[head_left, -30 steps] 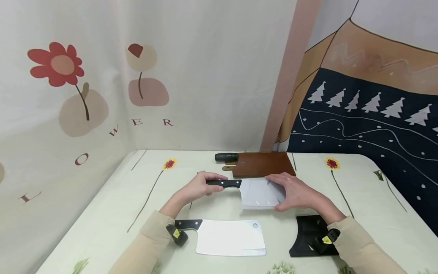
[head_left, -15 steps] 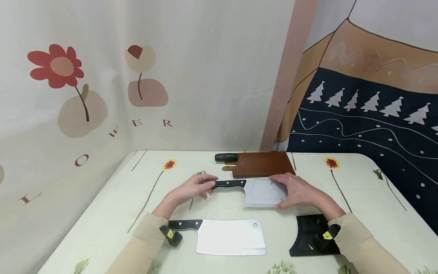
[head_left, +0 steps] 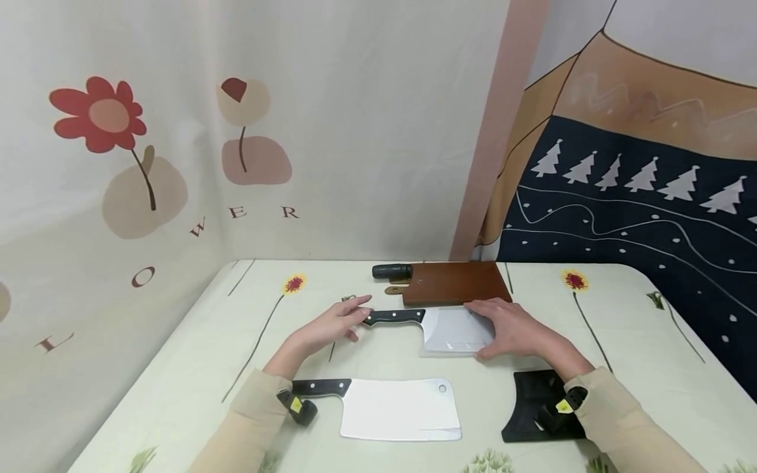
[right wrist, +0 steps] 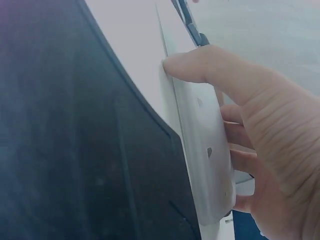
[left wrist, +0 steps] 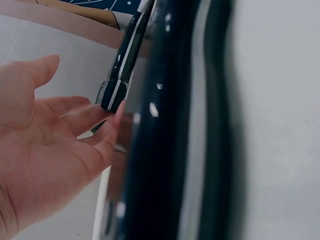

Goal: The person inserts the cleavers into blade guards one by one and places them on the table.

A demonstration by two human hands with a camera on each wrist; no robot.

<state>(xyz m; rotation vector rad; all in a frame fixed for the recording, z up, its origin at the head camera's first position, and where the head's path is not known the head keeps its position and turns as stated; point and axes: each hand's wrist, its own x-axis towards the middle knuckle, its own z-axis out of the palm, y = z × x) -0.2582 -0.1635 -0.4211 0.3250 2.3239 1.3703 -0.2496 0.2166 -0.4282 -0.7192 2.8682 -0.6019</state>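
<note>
A cleaver with a black riveted handle (head_left: 395, 316) lies mid-table, its blade inside a translucent white cover (head_left: 455, 332). My right hand (head_left: 520, 330) spans that cover at its right end, thumb (right wrist: 187, 65) on the near edge and fingers on the far side. By the handle's end, my left hand (head_left: 328, 328) has its fingers loosely extended, not wrapped round it; in the left wrist view its fingertips meet the handle's butt (left wrist: 112, 97). A second, bare cleaver (head_left: 399, 409) lies nearer me, its handle (left wrist: 165, 150) blurred large in the left wrist view.
Behind, a brown sheath (head_left: 458, 282) holds a black-handled knife (head_left: 390, 271). A black sheath (head_left: 520, 402) lies at the front right, partly under my right wrist. Printed curtains stand behind the flower-patterned table (head_left: 195, 394).
The covered cleaver has shifted slightly right and come down flat. My left hand has let go of its handle and moved left, fingers opening. The right hand stays at the cover.
</note>
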